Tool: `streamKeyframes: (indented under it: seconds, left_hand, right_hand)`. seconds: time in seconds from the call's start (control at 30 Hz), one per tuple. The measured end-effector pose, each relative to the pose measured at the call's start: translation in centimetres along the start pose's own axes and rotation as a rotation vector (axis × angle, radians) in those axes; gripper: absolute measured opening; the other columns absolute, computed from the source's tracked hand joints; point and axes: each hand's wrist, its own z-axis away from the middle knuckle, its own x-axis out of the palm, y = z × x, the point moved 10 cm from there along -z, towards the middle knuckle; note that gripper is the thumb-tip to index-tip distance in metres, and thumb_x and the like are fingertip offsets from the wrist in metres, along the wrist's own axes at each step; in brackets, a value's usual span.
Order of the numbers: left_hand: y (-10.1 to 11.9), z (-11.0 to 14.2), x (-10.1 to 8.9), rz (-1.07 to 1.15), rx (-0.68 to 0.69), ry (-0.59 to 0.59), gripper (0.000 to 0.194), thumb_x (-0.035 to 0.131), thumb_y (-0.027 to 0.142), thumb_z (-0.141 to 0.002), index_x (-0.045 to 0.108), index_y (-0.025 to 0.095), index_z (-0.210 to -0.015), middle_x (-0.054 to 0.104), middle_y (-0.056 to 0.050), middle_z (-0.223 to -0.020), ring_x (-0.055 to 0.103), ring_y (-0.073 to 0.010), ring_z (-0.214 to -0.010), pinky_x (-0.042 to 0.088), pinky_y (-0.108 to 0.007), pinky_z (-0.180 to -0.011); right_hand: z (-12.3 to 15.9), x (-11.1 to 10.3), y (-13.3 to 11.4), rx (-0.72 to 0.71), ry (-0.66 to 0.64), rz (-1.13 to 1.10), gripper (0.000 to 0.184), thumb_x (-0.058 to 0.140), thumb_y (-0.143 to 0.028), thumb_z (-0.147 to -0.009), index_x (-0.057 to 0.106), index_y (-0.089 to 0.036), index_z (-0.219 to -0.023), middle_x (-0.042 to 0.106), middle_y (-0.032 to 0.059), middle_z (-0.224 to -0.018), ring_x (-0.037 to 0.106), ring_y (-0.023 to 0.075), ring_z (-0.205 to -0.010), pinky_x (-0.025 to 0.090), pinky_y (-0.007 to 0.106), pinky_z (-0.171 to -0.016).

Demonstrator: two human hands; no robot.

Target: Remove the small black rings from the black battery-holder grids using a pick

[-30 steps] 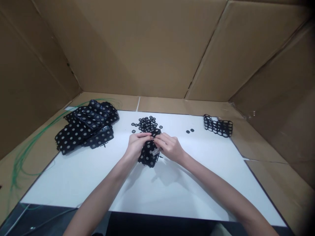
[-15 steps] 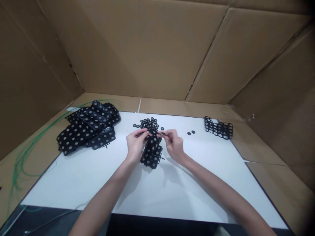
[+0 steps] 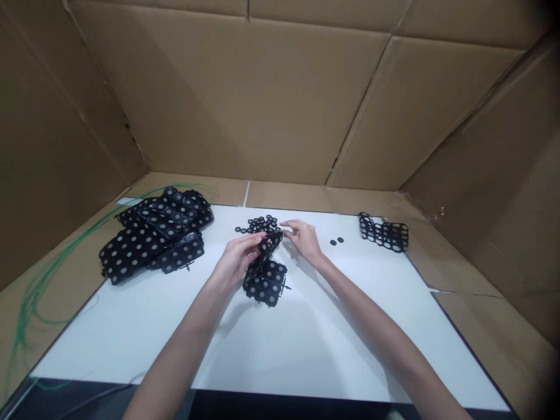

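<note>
My left hand (image 3: 238,256) is closed on the upper part of a black sheet with grey dots (image 3: 268,286), which is bent and partly raised off the table. Its lower end lies flat, with a thin stem sticking out to the right. At the sheet's upper right edge is my right hand (image 3: 304,239), thumb and forefinger a little apart; whether a fingertip touches the sheet is hard to see. Just beyond the sheet lies a heap of small black rings or discs with grey centres (image 3: 262,223).
A pile of black dotted sheets (image 3: 135,245) lies on the left of the white table (image 3: 350,309). To the right are two small black discs (image 3: 336,241) and a black lattice of open rings (image 3: 385,232). Green strands (image 3: 30,303) trail at the left. Cardboard walls (image 3: 245,99) surround the table.
The raised part of the sheet has tilted and folded over in my left hand. My right hand's fingers have parted from their pinch at its edge. The camera view has shifted slightly.
</note>
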Motion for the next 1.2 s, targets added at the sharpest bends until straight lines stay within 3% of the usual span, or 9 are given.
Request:
streamKeyframes:
  seconds: [0.1, 0.23, 0.43, 0.57, 0.7, 0.87, 1.0, 1.1, 1.2]
  left_hand:
    - [-0.8, 0.2, 0.5, -0.019, -0.077, -0.052, 0.027, 0.068, 0.008, -0.060, 0.071, 0.013, -0.086, 0.069, -0.006, -0.084, 0.059, -0.0098, -0.073, 0.043, -0.020, -0.072]
    - [-1.6, 0.4, 0.8, -0.004, -0.144, -0.076, 0.029, 0.065, 0.003, -0.062, 0.069, 0.012, -0.089, 0.069, -0.008, -0.082, 0.062, -0.0122, -0.076, 0.046, -0.021, -0.073]
    - [-2.5, 0.6, 0.5, -0.002, -0.255, -0.088, 0.030, 0.062, -0.001, -0.061, 0.068, 0.012, -0.088, 0.068, -0.009, -0.085, 0.062, -0.0152, -0.076, 0.049, -0.027, -0.072]
    - [-2.8, 0.7, 0.9, 0.008, -0.294, -0.150, 0.028, 0.064, 0.002, -0.062, 0.068, 0.014, -0.086, 0.067, -0.008, -0.086, 0.062, -0.0156, -0.073, 0.049, -0.028, -0.069]
    - [-3.2, 0.5, 0.5, 0.055, -0.287, -0.076, 0.024, 0.060, -0.003, -0.062, 0.069, 0.014, -0.076, 0.066, -0.006, -0.074, 0.060, -0.0113, -0.066, 0.048, -0.021, -0.066]
    - [-3.3, 0.6, 0.4, 0.131, -0.275, 0.044, 0.023, 0.058, -0.004, -0.062, 0.067, 0.013, -0.074, 0.059, 0.000, -0.057, 0.052, -0.0070, -0.054, 0.044, -0.017, -0.057]
    - [-3.0, 0.9, 0.7, 0.209, -0.295, 0.072, 0.023, 0.057, -0.004, -0.063, 0.065, 0.011, -0.078, 0.056, 0.001, -0.056, 0.049, -0.0058, -0.051, 0.044, -0.018, -0.058]
    - [-2.3, 0.9, 0.4, 0.236, -0.261, 0.088, 0.025, 0.056, -0.004, -0.062, 0.064, 0.012, -0.080, 0.059, 0.000, -0.065, 0.051, -0.0058, -0.056, 0.045, -0.017, -0.063]
    - [-2.1, 0.8, -0.1, 0.235, -0.244, 0.102, 0.024, 0.056, -0.003, -0.062, 0.064, 0.013, -0.078, 0.059, -0.001, -0.066, 0.053, -0.0067, -0.060, 0.046, -0.019, -0.068]
  right_hand:
    - [1.3, -2.5, -3.7, -0.143, 0.079, -0.087, 0.018, 0.051, -0.025, -0.081, 0.067, -0.017, -0.087, 0.065, 0.0066, -0.087, 0.054, 0.0108, -0.057, 0.046, 0.025, -0.057]
    - [4.0, -1.4, -9.1, -0.480, -0.206, -0.172, 0.018, 0.053, -0.016, -0.078, 0.066, -0.018, -0.089, 0.062, 0.0062, -0.090, 0.059, 0.0126, -0.073, 0.051, 0.026, -0.065]
    - [5.1, 0.0, -9.1, -0.635, -0.319, -0.034, 0.030, 0.048, -0.006, -0.078, 0.063, -0.020, -0.099, 0.063, 0.0063, -0.095, 0.058, 0.0154, -0.086, 0.051, 0.031, -0.071]
    - [5.5, -0.2, -9.5, -0.737, -0.229, 0.029, 0.023, 0.050, -0.010, -0.080, 0.064, -0.020, -0.094, 0.066, 0.0042, -0.089, 0.057, 0.0129, -0.076, 0.050, 0.026, -0.063]
    - [6.6, -1.0, -10.5, -0.835, -0.024, 0.138, 0.011, 0.056, -0.017, -0.080, 0.065, -0.018, -0.086, 0.068, 0.0030, -0.079, 0.053, 0.0113, -0.064, 0.042, 0.022, -0.050]
    - [7.4, -1.4, -10.7, -0.837, 0.116, 0.185, 0.007, 0.057, -0.017, -0.080, 0.063, -0.017, -0.084, 0.068, 0.0035, -0.076, 0.053, 0.0109, -0.061, 0.040, 0.022, -0.049]
    - [7.2, -1.8, -10.2, -0.779, 0.139, 0.107, 0.003, 0.056, -0.018, -0.080, 0.059, -0.016, -0.080, 0.067, 0.0054, -0.077, 0.056, 0.0124, -0.065, 0.044, 0.023, -0.055]
    - [6.4, -2.2, -9.4, -0.668, 0.129, -0.015, 0.002, 0.053, -0.017, -0.081, 0.055, -0.017, -0.082, 0.065, 0.0066, -0.078, 0.059, 0.0140, -0.073, 0.048, 0.025, -0.062]
    - [5.2, -1.7, -7.5, -0.452, 0.060, -0.193, 0.002, 0.048, -0.019, -0.084, 0.051, -0.018, -0.085, 0.064, 0.0064, -0.082, 0.059, 0.0122, -0.070, 0.048, 0.022, -0.059]
